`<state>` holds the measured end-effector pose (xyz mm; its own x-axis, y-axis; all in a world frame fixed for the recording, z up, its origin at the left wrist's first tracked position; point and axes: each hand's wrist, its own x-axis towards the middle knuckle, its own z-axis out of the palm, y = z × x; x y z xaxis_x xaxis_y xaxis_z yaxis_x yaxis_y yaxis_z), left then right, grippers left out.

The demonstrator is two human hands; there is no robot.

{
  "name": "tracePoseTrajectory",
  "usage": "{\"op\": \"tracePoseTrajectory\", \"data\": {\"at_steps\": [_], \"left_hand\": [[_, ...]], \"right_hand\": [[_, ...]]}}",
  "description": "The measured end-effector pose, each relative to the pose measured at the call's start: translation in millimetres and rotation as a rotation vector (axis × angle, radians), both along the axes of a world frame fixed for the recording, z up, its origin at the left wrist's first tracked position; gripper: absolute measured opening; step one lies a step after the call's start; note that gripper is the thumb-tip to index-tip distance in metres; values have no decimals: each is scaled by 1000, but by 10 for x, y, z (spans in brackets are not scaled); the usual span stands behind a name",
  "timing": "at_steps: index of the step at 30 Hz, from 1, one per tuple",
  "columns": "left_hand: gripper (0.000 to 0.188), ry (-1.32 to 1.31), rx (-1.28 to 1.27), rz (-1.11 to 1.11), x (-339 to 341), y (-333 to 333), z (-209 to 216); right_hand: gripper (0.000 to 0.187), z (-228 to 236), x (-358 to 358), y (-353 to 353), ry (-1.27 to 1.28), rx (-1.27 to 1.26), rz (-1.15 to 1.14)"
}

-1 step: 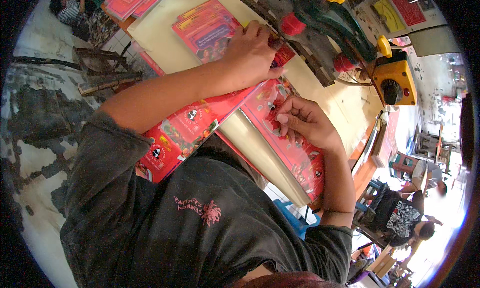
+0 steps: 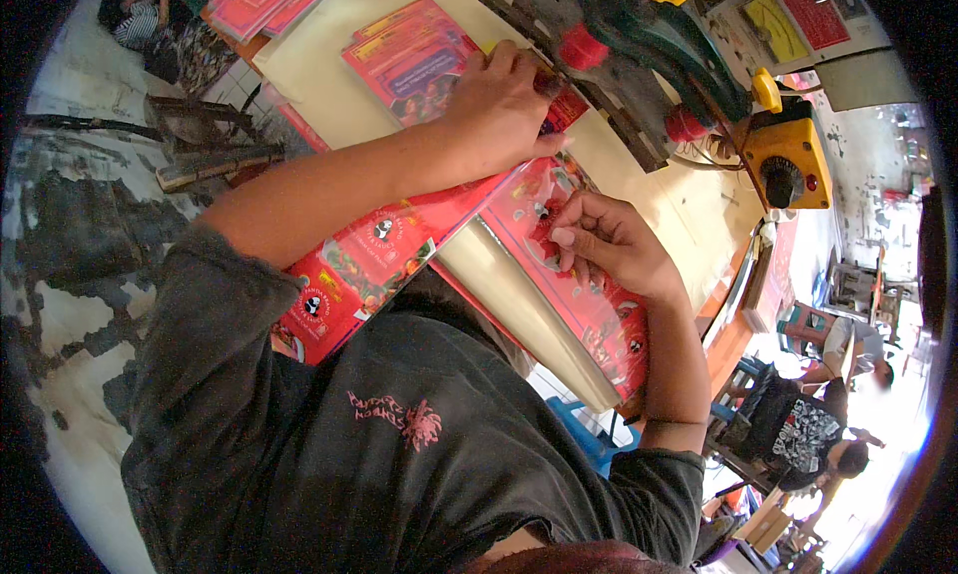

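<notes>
My left hand (image 2: 504,100) lies palm down on red printed plastic packaging, its thumb stretched out and its fingers bent apart, the fingertips partly hidden. Below it, a red printed plastic pouch sheet (image 2: 374,250) runs toward my lap. My right hand (image 2: 609,240) is closed in a pinch, thumb against forefinger, at the surface of another red pouch sheet (image 2: 574,275) with a shiny gold edge (image 2: 529,319) folded along its near side. Just beyond my left hand sits a stack of red and purple printed pouches (image 2: 414,60).
A dark green machine (image 2: 659,45) with red knobs (image 2: 584,47) stands at the far side of the cream-covered table (image 2: 689,205). Beside it is a yellow control box (image 2: 788,165) with a black dial. More red pouches (image 2: 264,0) lie far left. People (image 2: 798,434) sit at the right.
</notes>
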<state>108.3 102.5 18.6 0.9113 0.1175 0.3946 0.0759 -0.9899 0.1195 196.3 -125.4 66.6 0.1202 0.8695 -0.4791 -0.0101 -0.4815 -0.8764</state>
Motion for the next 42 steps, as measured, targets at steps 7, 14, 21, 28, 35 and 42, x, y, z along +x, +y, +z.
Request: {"op": "tracePoseTrajectory", "data": {"at_steps": [7, 14, 21, 28, 35, 42], "left_hand": [[59, -187, 25, 11, -7, -18, -86], [57, -219, 60, 17, -8, -4, -142], [55, -126, -2, 0, -56, 17, -69], [54, -129, -44, -29, -91, 31, -46], [62, -62, -13, 44, -65, 17, -88], [67, -50, -37, -91, -162, 159, -34]], "right_hand": [[18, 16, -6, 10, -1, 16, 13], [20, -13, 6, 3, 41, -4, -3], [20, -13, 8, 6, 32, 11, 0], [20, -16, -4, 1, 42, 21, -15], [19, 30, 11, 10, 11, 10, 15], [17, -26, 47, -20, 90, 47, 24]]}}
